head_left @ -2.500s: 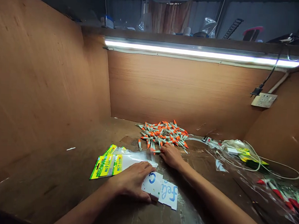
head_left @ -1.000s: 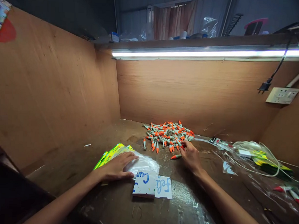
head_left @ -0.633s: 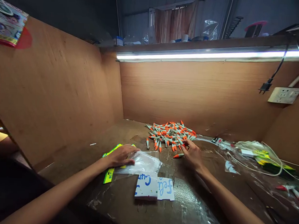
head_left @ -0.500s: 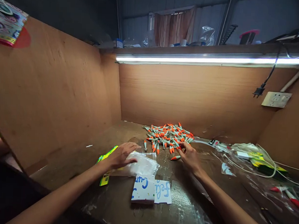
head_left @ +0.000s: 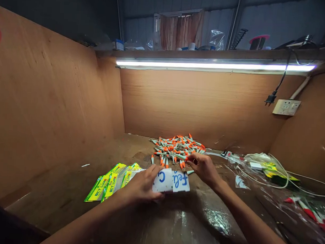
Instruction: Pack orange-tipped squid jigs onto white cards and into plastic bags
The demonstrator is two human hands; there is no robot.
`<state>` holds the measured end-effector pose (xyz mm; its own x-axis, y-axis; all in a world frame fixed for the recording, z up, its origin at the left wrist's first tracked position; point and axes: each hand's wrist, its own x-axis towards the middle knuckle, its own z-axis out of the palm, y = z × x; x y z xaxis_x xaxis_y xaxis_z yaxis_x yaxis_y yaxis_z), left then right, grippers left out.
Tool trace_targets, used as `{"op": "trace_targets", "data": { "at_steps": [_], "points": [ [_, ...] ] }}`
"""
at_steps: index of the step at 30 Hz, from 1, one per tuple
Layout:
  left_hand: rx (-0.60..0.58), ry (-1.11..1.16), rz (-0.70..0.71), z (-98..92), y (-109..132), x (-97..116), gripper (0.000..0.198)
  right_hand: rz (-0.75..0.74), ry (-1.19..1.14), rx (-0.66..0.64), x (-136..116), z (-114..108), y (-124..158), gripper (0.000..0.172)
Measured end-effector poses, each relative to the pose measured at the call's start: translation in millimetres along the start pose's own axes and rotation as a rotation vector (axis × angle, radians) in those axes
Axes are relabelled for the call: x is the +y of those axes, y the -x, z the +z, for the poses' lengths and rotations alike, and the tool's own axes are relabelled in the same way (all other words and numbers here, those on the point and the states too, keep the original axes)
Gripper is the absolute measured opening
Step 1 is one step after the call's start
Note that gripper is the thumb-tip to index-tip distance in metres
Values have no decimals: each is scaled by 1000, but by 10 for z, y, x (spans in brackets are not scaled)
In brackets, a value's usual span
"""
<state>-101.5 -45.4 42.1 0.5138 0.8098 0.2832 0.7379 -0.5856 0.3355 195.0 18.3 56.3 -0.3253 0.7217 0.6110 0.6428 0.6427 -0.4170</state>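
Note:
My left hand [head_left: 143, 185] grips the left edge of a white card [head_left: 171, 181] with blue handwriting and holds it just above the worktop. My right hand [head_left: 203, 167] is closed in a pinch on an orange-and-white lure at the near edge of a pile of such lures [head_left: 177, 148]. One loose lure [head_left: 189, 171] lies just below that hand. Green and yellow "BCT LURE" packets with clear plastic bags [head_left: 109, 180] are fanned out left of my left hand.
Brown board walls enclose the worktop [head_left: 175, 222] on the left, back and right. A lit tube lamp [head_left: 215, 65] runs under the shelf. At the right lie white cables, plastic bags and packets [head_left: 267, 168], with red-tipped lures [head_left: 306, 209]. A wall socket [head_left: 286, 107] hangs at the right.
My left hand left the plastic bags and took hold of the white card, lifting it toward the pile. My right hand stayed at the pile's near edge, pinching a lure.

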Motion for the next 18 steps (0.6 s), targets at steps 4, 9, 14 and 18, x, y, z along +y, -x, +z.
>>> {"op": "trace_targets", "data": {
  "at_steps": [4,9,14,18],
  "points": [
    [101,68,-5,143,-314,-155,81,-48,67,-235,-13,-284,-25,15],
    [161,176,41,377,-358,-199,82,-116,277,-285,-145,-12,80,13],
    [204,222,55,364,-292,-213,84,-259,344,-247,-298,399,149,11],
    [181,242,50,311,-274,-264,83,-349,260,-321,-319,424,152,14]
  ]
}}
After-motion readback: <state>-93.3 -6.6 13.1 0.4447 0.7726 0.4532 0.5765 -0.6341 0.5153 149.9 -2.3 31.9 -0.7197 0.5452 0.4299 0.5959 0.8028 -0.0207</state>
